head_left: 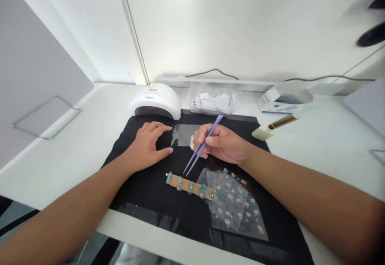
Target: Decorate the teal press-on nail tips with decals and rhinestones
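Purple tweezers are held in my right hand, their two tips apart and pointing down toward a tan strip. Several glossy blue-green press-on nails sit in a row along that strip. Beside the left end of a clear sheet, my left hand rests on the black mat, fingers spread and holding nothing. Part of the clear sheet is hidden behind my right hand. Transparent sticker sheets with small white and red figures lie under the strip's right end.
A white nail lamp stands at the back left. Next to it is a clear container full of white paper pieces. At the back right are an open white box and a cream-and-gold object. Dark cables run along the wall.
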A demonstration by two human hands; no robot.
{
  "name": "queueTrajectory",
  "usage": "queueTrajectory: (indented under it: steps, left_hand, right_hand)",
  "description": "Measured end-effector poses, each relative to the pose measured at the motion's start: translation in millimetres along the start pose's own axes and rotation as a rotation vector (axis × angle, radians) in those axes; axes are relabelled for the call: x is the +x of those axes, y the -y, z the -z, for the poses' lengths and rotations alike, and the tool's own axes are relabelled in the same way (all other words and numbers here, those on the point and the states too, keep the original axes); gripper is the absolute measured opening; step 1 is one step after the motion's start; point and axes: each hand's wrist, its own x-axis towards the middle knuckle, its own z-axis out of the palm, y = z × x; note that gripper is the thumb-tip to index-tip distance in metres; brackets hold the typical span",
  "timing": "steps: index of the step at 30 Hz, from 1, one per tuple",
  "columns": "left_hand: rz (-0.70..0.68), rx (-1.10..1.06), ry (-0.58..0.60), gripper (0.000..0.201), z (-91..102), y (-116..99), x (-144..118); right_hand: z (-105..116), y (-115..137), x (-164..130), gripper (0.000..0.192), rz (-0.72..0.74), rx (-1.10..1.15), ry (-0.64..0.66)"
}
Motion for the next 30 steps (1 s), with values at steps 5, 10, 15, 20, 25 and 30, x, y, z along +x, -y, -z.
queueTrajectory:
  steps: [5,10,15,20,25,30]
  left_hand:
    - [-0.058,0.078,0.115,0.078,-13.8,1,3]
    - [-0.101,0.179,0.083,0.044,-13.6,-5,4]
    - [-0.115,0.265,0.006,0.035,-10.5,-13,1]
    - [-0.107,0.332,-0.042,0.034,-18.2,-10,1]
    - [-0.137,0.381,-0.071,0.034,-23.2,-1,3]
    - [-0.161,0.461,-0.125,0.033,-22.2,3,3]
  right_hand:
    - [-3,0,-2,0.023,0.108,-0.054,-0.114]
    - [-2,-3,-4,0.023,0.179,-0.173,-0.175]
    - [-14,7,-9,0.028,0.258,-0.31,-0.201]
    - [-33,26,-29,0.019,0.394,-0.402,-0.298]
    - [-40,36,-60,0.02,0.497,-0.467,-0.453]
    - [-35,38,-81,0.022,0.562,-0.465,-0.598]
